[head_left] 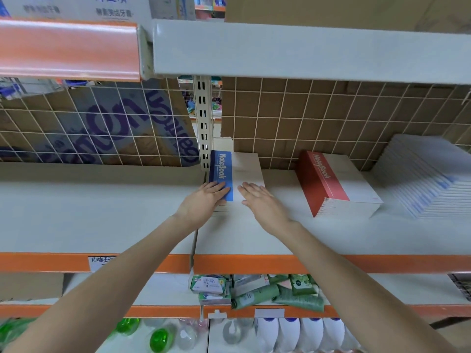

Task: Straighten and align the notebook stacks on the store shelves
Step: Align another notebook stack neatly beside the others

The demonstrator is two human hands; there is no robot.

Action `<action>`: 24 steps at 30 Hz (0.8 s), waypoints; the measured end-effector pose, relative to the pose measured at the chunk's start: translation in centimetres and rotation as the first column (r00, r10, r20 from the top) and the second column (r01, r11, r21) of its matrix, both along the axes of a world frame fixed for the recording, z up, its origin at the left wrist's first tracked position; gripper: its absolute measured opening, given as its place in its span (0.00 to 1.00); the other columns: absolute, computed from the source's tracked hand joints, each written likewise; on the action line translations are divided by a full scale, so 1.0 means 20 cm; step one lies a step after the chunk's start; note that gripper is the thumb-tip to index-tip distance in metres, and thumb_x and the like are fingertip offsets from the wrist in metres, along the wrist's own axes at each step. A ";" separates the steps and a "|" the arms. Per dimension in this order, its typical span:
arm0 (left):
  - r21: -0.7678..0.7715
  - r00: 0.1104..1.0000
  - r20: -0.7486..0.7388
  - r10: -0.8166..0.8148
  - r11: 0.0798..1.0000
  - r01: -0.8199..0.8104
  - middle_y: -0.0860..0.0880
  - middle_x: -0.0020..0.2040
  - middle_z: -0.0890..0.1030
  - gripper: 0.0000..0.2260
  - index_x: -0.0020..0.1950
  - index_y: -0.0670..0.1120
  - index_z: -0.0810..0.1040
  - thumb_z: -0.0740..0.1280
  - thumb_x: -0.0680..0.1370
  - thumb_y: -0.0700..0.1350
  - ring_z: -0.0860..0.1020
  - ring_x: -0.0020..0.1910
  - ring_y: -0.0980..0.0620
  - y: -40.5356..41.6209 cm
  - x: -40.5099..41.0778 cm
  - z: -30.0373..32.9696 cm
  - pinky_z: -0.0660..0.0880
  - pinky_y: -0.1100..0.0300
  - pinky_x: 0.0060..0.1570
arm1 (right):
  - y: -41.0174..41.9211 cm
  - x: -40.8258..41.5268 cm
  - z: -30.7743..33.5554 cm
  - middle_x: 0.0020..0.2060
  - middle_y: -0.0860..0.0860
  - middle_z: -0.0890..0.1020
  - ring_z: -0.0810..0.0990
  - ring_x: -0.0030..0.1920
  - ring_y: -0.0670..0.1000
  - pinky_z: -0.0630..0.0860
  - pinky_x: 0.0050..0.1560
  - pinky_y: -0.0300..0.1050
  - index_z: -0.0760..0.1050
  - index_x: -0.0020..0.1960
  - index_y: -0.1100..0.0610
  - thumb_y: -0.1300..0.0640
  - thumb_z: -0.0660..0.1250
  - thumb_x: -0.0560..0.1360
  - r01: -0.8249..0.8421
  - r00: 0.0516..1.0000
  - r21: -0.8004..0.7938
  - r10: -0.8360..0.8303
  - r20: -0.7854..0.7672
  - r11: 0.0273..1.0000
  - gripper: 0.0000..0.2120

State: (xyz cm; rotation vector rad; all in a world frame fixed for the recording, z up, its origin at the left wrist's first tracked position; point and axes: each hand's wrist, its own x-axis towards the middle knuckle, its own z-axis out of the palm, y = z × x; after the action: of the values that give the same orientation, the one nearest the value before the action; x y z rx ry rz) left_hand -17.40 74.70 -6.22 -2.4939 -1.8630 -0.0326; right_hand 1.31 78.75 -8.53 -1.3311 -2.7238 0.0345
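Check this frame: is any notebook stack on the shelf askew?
Yes. The far-right stack is fanned, its notebooks stepped sideways instead of flush. The red stack looks square. Both hands, left and right, lie flat on the blue stack.

Blue notebook stack: matt paper covers. Shelf: smooth painted metal, dull sheen. Back grid: thin coated wire over brown cardboard. Orange edge strip: glossy plastic.

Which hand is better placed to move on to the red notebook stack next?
Right, probably. The right hand lies flat on the blue notebook stack on the side nearer the red notebook stack. The left hand rests on the blue stack's far side and would have to cross over.
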 end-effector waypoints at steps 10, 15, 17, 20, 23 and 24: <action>0.139 0.999 0.010 -0.035 0.990 0.034 0.47 0.76 0.58 0.22 0.76 0.47 0.57 0.51 0.83 0.50 0.56 0.75 0.50 -0.02 -0.01 -0.06 0.46 0.56 0.73 | -0.02 0.03 -0.04 0.77 0.52 0.51 0.48 0.77 0.48 0.38 0.73 0.43 0.47 0.78 0.57 0.52 0.48 0.84 -0.013 1.000 0.103 0.011 0.014 0.995 0.25; 0.138 1.000 0.007 -0.009 0.990 0.008 0.49 0.77 0.56 0.22 0.77 0.49 0.54 0.51 0.83 0.50 0.53 0.76 0.51 -0.01 -0.02 -0.10 0.45 0.59 0.73 | 0.00 0.02 -0.06 0.77 0.52 0.51 0.48 0.77 0.48 0.37 0.73 0.41 0.47 0.78 0.57 0.54 0.48 0.84 -0.002 1.000 0.100 0.002 -0.005 0.995 0.24; 0.137 0.999 0.036 -0.014 0.991 0.009 0.48 0.77 0.57 0.22 0.77 0.49 0.55 0.52 0.83 0.49 0.54 0.76 0.50 0.00 -0.02 -0.10 0.45 0.60 0.73 | 0.00 0.02 -0.06 0.77 0.52 0.52 0.48 0.77 0.49 0.38 0.73 0.40 0.48 0.78 0.57 0.54 0.49 0.83 -0.001 1.000 0.102 0.002 -0.009 0.995 0.24; 0.145 0.998 0.055 -0.014 0.989 0.006 0.47 0.77 0.57 0.22 0.76 0.48 0.55 0.52 0.83 0.49 0.54 0.76 0.50 -0.01 -0.01 -0.10 0.45 0.60 0.73 | -0.01 0.01 -0.06 0.77 0.52 0.52 0.49 0.77 0.49 0.38 0.73 0.41 0.48 0.78 0.57 0.54 0.49 0.83 0.003 1.000 0.093 -0.002 -0.020 0.996 0.25; 0.141 0.999 0.041 -0.016 0.990 0.010 0.47 0.77 0.56 0.23 0.77 0.48 0.54 0.54 0.82 0.49 0.53 0.76 0.50 -0.01 -0.01 -0.11 0.44 0.59 0.73 | -0.02 0.01 -0.05 0.77 0.52 0.50 0.47 0.77 0.49 0.37 0.73 0.40 0.46 0.78 0.57 0.54 0.52 0.83 0.013 1.000 0.068 -0.012 -0.013 0.998 0.27; 0.142 1.000 0.025 -0.017 0.990 0.013 0.48 0.77 0.55 0.24 0.77 0.48 0.53 0.55 0.82 0.49 0.53 0.76 0.50 -0.01 -0.01 -0.11 0.44 0.59 0.73 | -0.02 0.01 -0.04 0.77 0.52 0.49 0.46 0.77 0.48 0.36 0.72 0.40 0.45 0.78 0.56 0.54 0.53 0.83 0.019 1.000 0.057 -0.019 -0.011 0.998 0.28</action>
State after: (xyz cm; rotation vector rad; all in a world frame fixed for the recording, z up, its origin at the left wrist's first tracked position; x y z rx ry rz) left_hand -17.67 74.45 -8.45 -2.4236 -1.7823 -0.1918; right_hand 1.52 78.31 -9.37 -1.3374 -2.6820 -0.0368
